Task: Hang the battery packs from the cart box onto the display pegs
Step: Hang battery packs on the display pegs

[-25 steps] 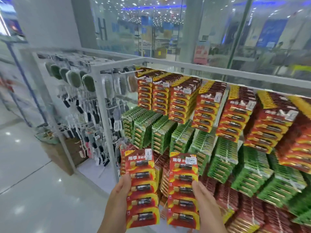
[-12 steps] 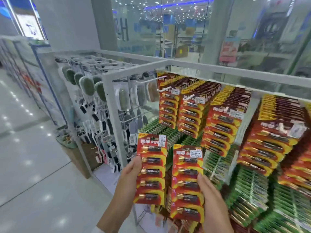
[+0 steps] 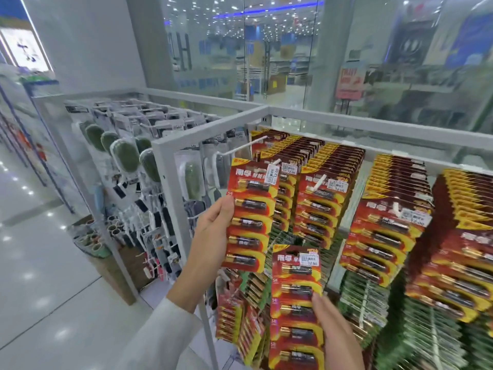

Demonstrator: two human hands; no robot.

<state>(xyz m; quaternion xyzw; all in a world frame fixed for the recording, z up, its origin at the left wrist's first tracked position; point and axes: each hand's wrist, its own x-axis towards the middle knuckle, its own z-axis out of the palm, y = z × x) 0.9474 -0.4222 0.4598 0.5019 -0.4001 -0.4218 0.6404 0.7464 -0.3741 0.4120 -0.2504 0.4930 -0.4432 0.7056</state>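
My left hand (image 3: 213, 231) grips a red and yellow battery pack (image 3: 252, 217) by its left edge and holds it upright in front of the top row, its upper end at the tip of a white display peg (image 3: 274, 162). Another peg (image 3: 237, 149) sticks out bare at the far left of that row. My right hand (image 3: 338, 340) holds a second red battery pack (image 3: 294, 305) lower down, in front of the lower rows. The cart box is out of view.
Full pegs of red battery packs (image 3: 320, 206) fill the top row, green packs (image 3: 362, 300) hang below. A white metal frame post (image 3: 170, 209) marks the rack's left corner. Beyond it hang brushes (image 3: 125, 156) and small goods. A shiny floor (image 3: 40, 276) lies at left.
My left hand has lifted its pack up and to the right, up to the top-row peg. My right hand has dropped lower with its pack. The view has moved closer to the rack.
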